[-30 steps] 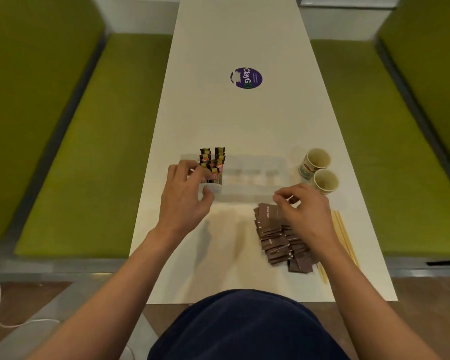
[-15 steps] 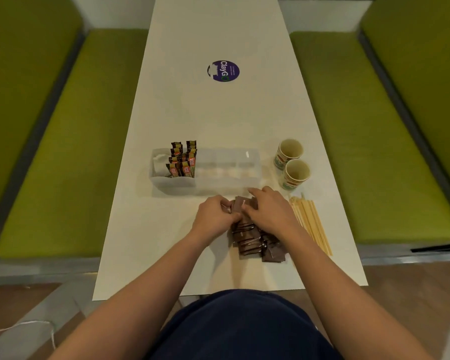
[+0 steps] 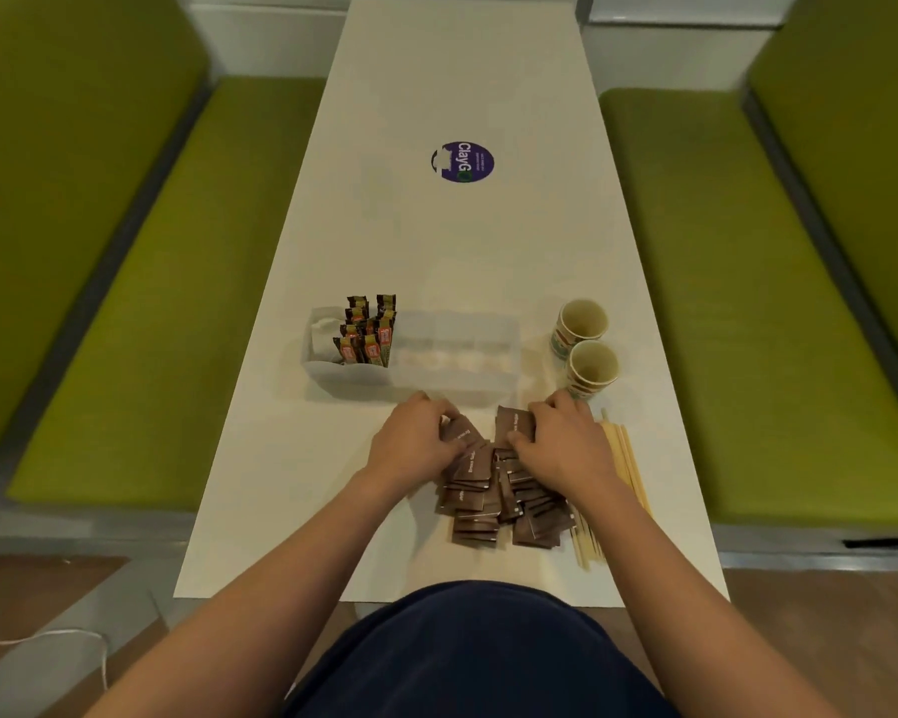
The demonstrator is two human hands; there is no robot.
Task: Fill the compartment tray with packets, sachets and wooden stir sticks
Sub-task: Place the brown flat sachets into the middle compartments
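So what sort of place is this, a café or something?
Probably a café or office pantry booth: a long white table flanked by green cushioned benches, with paper cups, brown sachets and a compartment tray holding packets.

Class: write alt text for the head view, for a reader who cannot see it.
The left hand and right hand grip brown sachets piled on a white table. Beyond, a clear compartment tray holds upright packets; stir sticks lie right.

Our left grip (image 3: 416,443) has left the compartment tray (image 3: 462,379) and come down onto the brown sachets (image 3: 480,497); it met our right grip (image 3: 561,443) at the pile's far end; now the two have drawn apart, each holding a few sachets.
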